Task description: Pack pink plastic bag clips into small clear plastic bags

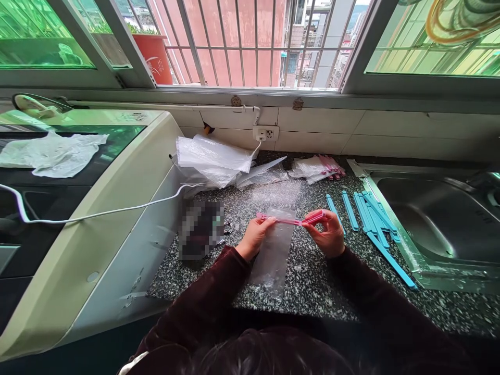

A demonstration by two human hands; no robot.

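Observation:
My left hand (253, 235) pinches one end of a pink bag sealing clip (288, 221), which lies across the upper part of a clear plastic bag (273, 260). The bag hangs down from the clip over the speckled counter. My right hand (328, 234) is closed around more pink clip pieces (313, 216), its fingertips meeting the right end of the clip on the bag. Whether these pieces join that clip, I cannot tell. Several blue sealing clips (371, 211) lie loose to the right of my right hand.
Clear bags (214, 156) are piled against the back wall. Beside them lies a heap of bags with pink clips (320, 169). A steel sink (422, 208) is at right, a washing machine (128, 208) at left, and a blurred dark object (201, 229) near my left hand. A white cord (117, 211) crosses the machine.

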